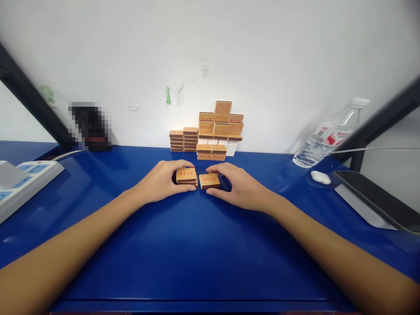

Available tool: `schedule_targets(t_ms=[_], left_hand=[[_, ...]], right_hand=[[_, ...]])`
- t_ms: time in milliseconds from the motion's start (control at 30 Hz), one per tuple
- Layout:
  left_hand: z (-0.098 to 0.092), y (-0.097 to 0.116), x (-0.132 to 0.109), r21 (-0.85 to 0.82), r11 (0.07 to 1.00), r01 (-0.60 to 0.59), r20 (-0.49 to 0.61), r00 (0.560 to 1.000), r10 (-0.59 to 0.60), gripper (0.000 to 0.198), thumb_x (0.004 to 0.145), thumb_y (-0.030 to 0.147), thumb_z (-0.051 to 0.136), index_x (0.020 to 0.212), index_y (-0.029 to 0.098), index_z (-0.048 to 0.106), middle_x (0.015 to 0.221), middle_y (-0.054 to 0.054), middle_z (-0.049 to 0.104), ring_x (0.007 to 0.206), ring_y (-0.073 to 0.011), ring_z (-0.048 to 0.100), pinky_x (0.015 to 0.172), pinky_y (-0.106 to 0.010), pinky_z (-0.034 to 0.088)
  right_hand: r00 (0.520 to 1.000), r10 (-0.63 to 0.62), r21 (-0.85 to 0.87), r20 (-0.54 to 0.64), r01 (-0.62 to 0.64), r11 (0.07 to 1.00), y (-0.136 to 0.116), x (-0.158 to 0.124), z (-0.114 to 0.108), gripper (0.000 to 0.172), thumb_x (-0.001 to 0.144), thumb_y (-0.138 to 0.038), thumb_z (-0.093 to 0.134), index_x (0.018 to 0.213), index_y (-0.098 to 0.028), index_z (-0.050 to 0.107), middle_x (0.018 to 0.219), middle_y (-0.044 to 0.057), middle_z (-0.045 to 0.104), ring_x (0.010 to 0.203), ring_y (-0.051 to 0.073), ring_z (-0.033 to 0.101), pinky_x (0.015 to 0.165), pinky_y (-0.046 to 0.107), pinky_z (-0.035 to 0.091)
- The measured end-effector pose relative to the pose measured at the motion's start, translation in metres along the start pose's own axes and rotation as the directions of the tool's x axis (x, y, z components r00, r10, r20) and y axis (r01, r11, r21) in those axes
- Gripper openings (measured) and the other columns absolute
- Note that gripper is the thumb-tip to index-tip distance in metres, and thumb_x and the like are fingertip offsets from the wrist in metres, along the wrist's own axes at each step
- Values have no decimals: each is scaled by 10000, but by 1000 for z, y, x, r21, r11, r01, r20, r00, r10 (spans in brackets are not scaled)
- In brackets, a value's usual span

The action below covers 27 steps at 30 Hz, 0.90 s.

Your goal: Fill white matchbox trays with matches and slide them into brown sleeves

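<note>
My left hand [162,180] grips a small stack of matchboxes [186,175] from its left side, thumb in front and fingers behind. Close beside it, my right hand [238,186] holds a matchbox [209,180] between thumb and fingers, with a narrow gap between the two. Both sit low over the blue table [197,245]. Behind them, several matchboxes [211,152] are piled in front of white boxes, with more boxes [222,130] rising in a stepped pile against the wall. Two columns of flat matchboxes [190,140] stand to the left of that pile.
On the right are a leaning water bottle [331,133], a white earphone case [320,177] and a dark phone [377,199]. A white power strip [29,183] lies on the left, and a blurred black object [92,127] stands by the wall.
</note>
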<state>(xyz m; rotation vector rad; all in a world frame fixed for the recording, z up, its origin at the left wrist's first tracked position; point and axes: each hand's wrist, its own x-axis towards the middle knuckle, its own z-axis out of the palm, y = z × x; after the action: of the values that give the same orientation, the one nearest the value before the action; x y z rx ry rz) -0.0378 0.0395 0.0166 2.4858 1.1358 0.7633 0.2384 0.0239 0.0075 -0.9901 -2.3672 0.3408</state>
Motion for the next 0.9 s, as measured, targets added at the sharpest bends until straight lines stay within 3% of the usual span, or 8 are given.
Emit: schedule_targets(t_ms=[100, 233, 400, 500, 700, 800, 900], left_hand=[[2, 6, -1, -2, 1000, -26, -5, 1000, 26, 552, 821, 520, 820, 1284, 256, 673, 1137, -27, 782, 960, -240, 747, 832, -348, 574], [6, 14, -3, 18, 996, -82, -7, 997, 82, 579, 857, 488, 793, 1357, 252, 621, 1255, -55, 755, 1076, -263, 739, 912, -375, 574], [10, 16, -4, 47, 996, -81, 19, 997, 80, 657, 851, 587, 783, 1388, 254, 605, 1260, -73, 745, 1090, -275, 729, 909, -391, 582], [9, 17, -4, 92, 990, -107, -86, 990, 115, 677, 827, 613, 799, 1360, 236, 620, 1283, -84, 733, 1111, -277, 714, 963, -419, 571], [4, 22, -3, 109, 982, -154, -284, 942, 179, 332, 941, 465, 735, 1154, 213, 705, 1077, -51, 774, 918, -194, 715, 839, -343, 585], [4, 21, -2, 133, 974, -183, -366, 904, 220, 358, 914, 421, 786, 1187, 207, 698, 1112, -56, 772, 954, -193, 711, 866, -344, 580], [4, 21, -2, 149, 968, -204, -450, 857, 250, 392, 886, 397, 822, 1201, 199, 699, 1098, -57, 775, 985, -197, 708, 898, -351, 575]], right_hand=[[996, -41, 30, -78, 43, 999, -10, 1, 4, 383, 963, -407, 692, 1314, -269, 624, 1277, 91, 701, 1206, 282, 635, 1049, 500, 519], [989, -110, 67, -96, 116, 991, -25, 1, 12, 429, 947, -412, 732, 1327, -265, 595, 1298, 93, 686, 1232, 284, 597, 1071, 490, 495], [987, -60, 69, -148, 71, 995, -24, 2, 13, 267, 944, -340, 728, 1175, -261, 619, 1180, 74, 704, 1154, 272, 615, 1031, 465, 502], [975, -9, 77, -220, 27, 997, -20, 3, 6, 266, 934, -348, 726, 1166, -268, 621, 1186, 75, 701, 1145, 278, 630, 1013, 473, 516], [952, 50, 176, -303, 5, 984, -24, 5, 1, 312, 939, -351, 720, 1219, -262, 615, 1245, 85, 699, 1166, 264, 654, 1011, 460, 535], [921, 131, 281, -367, -24, 959, -28, 6, 2, 374, 929, -359, 731, 1254, -256, 575, 1278, 100, 687, 1196, 266, 659, 1014, 452, 538], [874, 191, 386, -446, -4, 922, -34, 7, 2, 310, 958, -375, 694, 1215, -257, 569, 1289, 98, 658, 1235, 256, 634, 985, 420, 553]])
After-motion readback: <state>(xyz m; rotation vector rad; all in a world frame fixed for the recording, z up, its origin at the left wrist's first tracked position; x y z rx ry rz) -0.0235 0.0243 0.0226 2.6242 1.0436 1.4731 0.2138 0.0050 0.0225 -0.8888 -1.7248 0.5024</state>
